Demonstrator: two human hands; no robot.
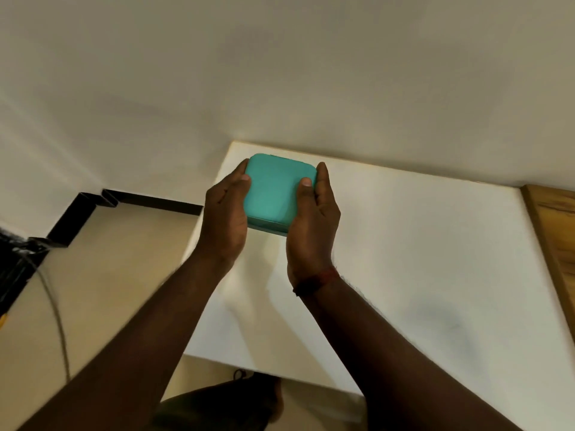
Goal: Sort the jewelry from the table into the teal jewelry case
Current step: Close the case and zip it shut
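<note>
Both bare forearms reach forward. The left grip [225,213] and right grip [312,219] clasp opposite sides of the teal case [273,191], thumbs on top, fingers along its edges. A reddish band [315,279] circles the right wrist.

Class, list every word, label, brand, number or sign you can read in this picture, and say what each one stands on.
None can be read.
The teal jewelry case, held by the left hand and the right hand, shows a plain surface with no logo.
The white table and the wall carry no writing.
The band on the right wrist is too blurred to tell.
</note>
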